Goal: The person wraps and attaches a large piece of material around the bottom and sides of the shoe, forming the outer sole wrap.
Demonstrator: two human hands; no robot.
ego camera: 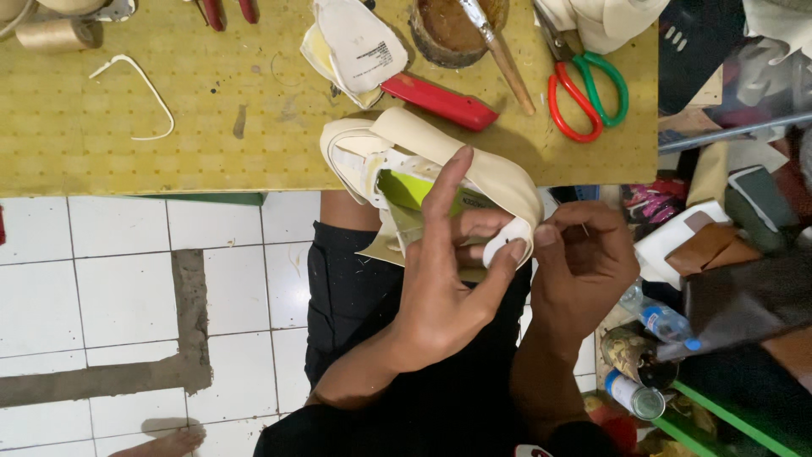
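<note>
The yellow counter [127,127] fills the top. At its near edge, centre, both hands hold a cream sandal [440,169]. The left hand [440,288] pinches the strap end, forefinger stretched toward twelve o'clock. The right hand [584,254], curled shut, grips it from three o'clock. Scissors [588,93] lie at one o'clock, a red cutter [440,101] at twelve.

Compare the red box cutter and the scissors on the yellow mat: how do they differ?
The red box cutter is one solid red bar lying diagonally; the scissors have one red and one green loop handle. The box cutter shows no blade; the scissors' metal blades show. Both lie untouched on the yellow mat.
</note>
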